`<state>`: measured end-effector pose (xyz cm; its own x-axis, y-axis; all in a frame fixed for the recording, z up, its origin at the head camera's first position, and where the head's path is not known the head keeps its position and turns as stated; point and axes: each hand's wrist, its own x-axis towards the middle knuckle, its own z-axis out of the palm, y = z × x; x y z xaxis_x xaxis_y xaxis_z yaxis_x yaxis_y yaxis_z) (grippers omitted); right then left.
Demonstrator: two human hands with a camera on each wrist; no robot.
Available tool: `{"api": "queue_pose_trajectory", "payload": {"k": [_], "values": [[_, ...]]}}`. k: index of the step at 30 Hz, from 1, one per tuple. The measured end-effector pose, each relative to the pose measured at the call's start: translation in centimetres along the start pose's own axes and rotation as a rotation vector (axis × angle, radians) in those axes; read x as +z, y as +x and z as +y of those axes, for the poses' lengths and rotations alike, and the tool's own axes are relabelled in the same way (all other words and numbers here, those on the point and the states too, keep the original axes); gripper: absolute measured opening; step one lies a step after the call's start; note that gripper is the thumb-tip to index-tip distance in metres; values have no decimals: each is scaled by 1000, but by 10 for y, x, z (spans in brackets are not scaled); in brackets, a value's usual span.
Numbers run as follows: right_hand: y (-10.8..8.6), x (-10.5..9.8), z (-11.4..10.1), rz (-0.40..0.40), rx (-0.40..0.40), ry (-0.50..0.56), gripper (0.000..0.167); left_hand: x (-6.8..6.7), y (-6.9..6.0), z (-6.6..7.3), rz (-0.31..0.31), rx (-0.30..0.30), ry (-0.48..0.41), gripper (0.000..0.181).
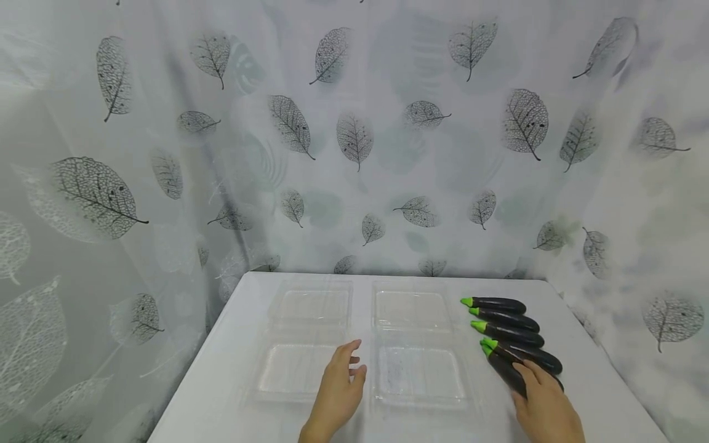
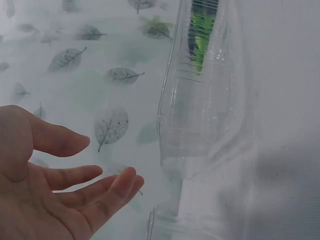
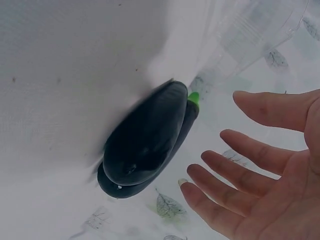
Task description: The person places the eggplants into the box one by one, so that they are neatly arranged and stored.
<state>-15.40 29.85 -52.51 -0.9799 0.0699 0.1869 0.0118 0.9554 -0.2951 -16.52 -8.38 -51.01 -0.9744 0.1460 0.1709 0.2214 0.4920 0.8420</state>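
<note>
Several dark eggplants with green stems lie in a row at the table's right; the nearest eggplant (image 1: 506, 370) is angled under my right hand (image 1: 545, 403). In the right wrist view, the right hand (image 3: 265, 175) has its fingers spread beside an eggplant (image 3: 145, 135), with a gap between them. My left hand (image 1: 339, 391) is over the table between the two front clear trays, fingers relaxed and holding nothing. The left wrist view shows the left hand (image 2: 75, 185) with bent, parted fingers near a clear tray (image 2: 200, 120).
Four clear plastic trays stand in two rows: back left (image 1: 312, 307), back right (image 1: 411, 309), front left (image 1: 293, 369) and front right (image 1: 422, 372). The white table (image 1: 205, 394) ends at a leaf-patterned curtain (image 1: 388, 135) behind and at both sides.
</note>
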Motion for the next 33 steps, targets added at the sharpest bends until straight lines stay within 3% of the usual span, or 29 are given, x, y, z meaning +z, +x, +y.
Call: {"api": "queue_pose_trajectory", "payload": {"k": [11, 18, 25, 33], "values": [[4, -1, 5, -112, 99, -11, 61, 15, 2, 1, -3, -36, 25, 51], [6, 1, 16, -104, 101, -9, 61, 23, 0, 2, -13, -45, 16, 52], [10, 1, 21, -164, 187, -20, 60, 32, 0, -1, 21, -53, 3, 54], [13, 2, 17, -200, 269, -36, 59, 45, 3, -5, 63, -83, -114, 60]]}}
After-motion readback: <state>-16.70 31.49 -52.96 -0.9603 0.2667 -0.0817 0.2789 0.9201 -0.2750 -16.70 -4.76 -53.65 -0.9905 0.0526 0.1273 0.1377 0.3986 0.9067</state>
